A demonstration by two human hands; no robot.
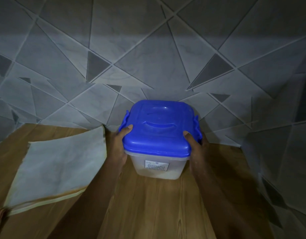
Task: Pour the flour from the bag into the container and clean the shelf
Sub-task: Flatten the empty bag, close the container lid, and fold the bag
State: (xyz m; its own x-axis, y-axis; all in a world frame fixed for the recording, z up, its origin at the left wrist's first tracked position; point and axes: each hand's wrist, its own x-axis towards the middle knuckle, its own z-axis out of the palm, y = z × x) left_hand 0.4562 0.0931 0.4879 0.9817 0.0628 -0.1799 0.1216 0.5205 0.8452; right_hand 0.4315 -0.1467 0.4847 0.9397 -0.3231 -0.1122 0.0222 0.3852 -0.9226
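Container (157, 168) standing upright on wooden shelf (148, 204), near centre, just before tiled back wall (148, 57). Blue lid (157, 128) sitting closed on top, side latches down, labelled face pointing toward viewer. Left hand (118, 147) and right hand (196, 149) clasping opposite sides, thumbs pressing on lid's near corners, remaining fingers hidden behind. Flat pale bag (60, 169) lying left, long axis running near-left to far-right.

Both hands (120, 145) (198, 149) clasped inward, thumbs up

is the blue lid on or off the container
On. The blue lid sits flat over the rim of the clear container, both hands gripping its sides. Whether the side clips are latched, cannot tell.
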